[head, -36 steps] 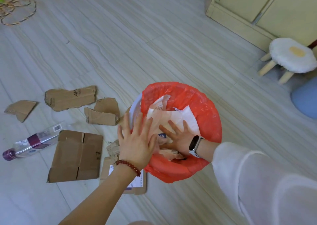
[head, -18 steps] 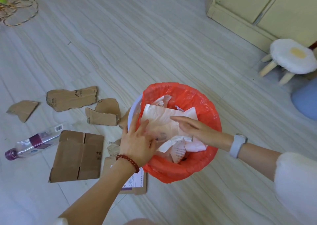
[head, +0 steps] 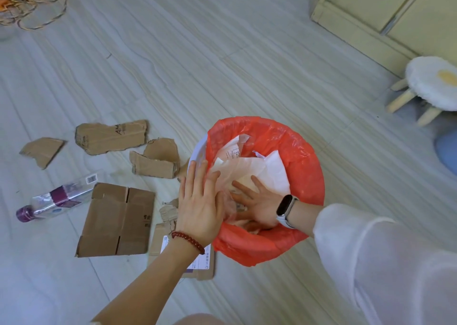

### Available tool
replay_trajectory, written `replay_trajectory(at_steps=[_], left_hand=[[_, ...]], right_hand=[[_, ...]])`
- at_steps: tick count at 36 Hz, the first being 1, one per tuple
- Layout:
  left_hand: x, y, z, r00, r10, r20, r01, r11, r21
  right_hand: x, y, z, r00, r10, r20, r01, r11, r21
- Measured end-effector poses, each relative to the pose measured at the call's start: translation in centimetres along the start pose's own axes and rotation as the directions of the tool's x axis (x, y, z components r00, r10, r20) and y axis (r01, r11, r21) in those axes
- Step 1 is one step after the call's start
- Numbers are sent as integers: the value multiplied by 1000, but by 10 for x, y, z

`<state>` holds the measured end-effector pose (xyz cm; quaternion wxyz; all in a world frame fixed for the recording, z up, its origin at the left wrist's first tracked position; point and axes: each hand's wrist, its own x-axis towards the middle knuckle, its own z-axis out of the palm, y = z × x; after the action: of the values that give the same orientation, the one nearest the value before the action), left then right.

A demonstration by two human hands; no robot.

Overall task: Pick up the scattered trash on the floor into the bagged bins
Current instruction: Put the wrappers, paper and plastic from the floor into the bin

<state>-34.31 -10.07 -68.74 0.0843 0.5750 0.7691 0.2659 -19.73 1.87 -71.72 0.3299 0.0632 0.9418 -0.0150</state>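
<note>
Trash lies in two places: crumpled paper [head: 249, 173] heaped inside the red-bagged bin [head: 296, 151], and loose pieces on the floor [head: 222, 52] to its left. Both hands are spread flat, fingers splayed, gripping nothing. The left hand [head: 200, 201] presses at the bin's near-left rim, and the right hand [head: 257, 203] bears down on the paper deeper inside.

The main risk, as I judge it, is the thin red liner. On the left side the white rim of the bin [head: 197, 151] shows bare where the bag does not cover it, so a hard push could drag the liner down into the bin or tear it. The paper looks springy and may rise again once the hands lift, leaving little room.

Much remains outside: a large flattened box [head: 118, 218], a labelled carton [head: 197, 262] partly under the left forearm, torn cardboard scraps [head: 111, 136] and a clear plastic bottle [head: 57, 198] lying on its side. The flat box looks wider than the bin's mouth, so unless folded it could jam across the opening or tip the bin. The bottle could roll away if nudged.
</note>
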Motion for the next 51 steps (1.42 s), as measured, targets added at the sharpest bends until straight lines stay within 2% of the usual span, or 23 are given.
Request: replay_trajectory(at_steps=[2, 5, 7, 8, 10, 12, 16, 20, 22, 24, 27, 30, 38, 43, 49, 51], left_hand=[[1, 1, -3, 999, -27, 28, 26, 1000, 13], [3, 2, -9, 995, -56, 87, 55, 998, 18], [5, 1, -15, 990, -55, 131, 57, 998, -10], [6, 1, -20, 990, -40, 135, 44, 999, -30], [11, -1, -33, 994, -35, 105, 45, 994, -100], [19, -3, -48, 993, -71, 94, 87, 981, -172], [40, -9, -83, 989, -113, 92, 127, 977, -168], [57, -22, -133, 986, -155, 65, 160, 984, -81], [61, -33, -162, 979, -198, 46, 200, 978, -56], [61, -48, -193, 971, -237, 25, 238, 970, -43], [49, -81, -240, 951, -308, -33, 306, 950, -57], [22, -126, -286, 899, -426, -104, 413, 902, -128], [-112, -281, -353, 676, -716, -173, 680, 697, -226], [-214, -390, -338, 491, -865, -108, 835, 502, -224], [-305, -509, -272, 374, -926, 49, 926, 371, -65], [-319, -541, -250, 332, -938, 95, 942, 335, 12]], right_hand=[[-1, -1, -9, 1000, 11, -4, -11, 997, 74], [-11, -2, -32, 999, 31, 15, -34, 945, 326], [-20, -2, -49, 998, 50, -44, -16, 819, 573], [-24, -2, -57, 993, 74, -87, 8, 718, 696], [-30, 5, -70, 981, 174, -81, -18, 502, 865], [-33, 15, -84, 955, 282, -86, -50, 440, 897], [-36, 23, -126, 893, 405, -196, -31, 490, 871], [-32, 16, -176, 841, 431, -328, 116, 449, 886], [-25, 6, -199, 839, 423, -342, 177, 382, 907], [-16, -8, -222, 844, 400, -356, 211, 363, 908], [1, -34, -256, 857, 338, -388, 256, 375, 891], [30, -67, -287, 878, 281, -388, 256, 407, 876], [151, -205, -332, 950, 79, -301, 239, 435, 868], [251, -309, -306, 981, 5, -192, 167, 473, 865], [353, -416, -230, 992, 19, -129, 81, 684, 725], [373, -438, -205, 997, 64, -50, -18, 769, 639]])
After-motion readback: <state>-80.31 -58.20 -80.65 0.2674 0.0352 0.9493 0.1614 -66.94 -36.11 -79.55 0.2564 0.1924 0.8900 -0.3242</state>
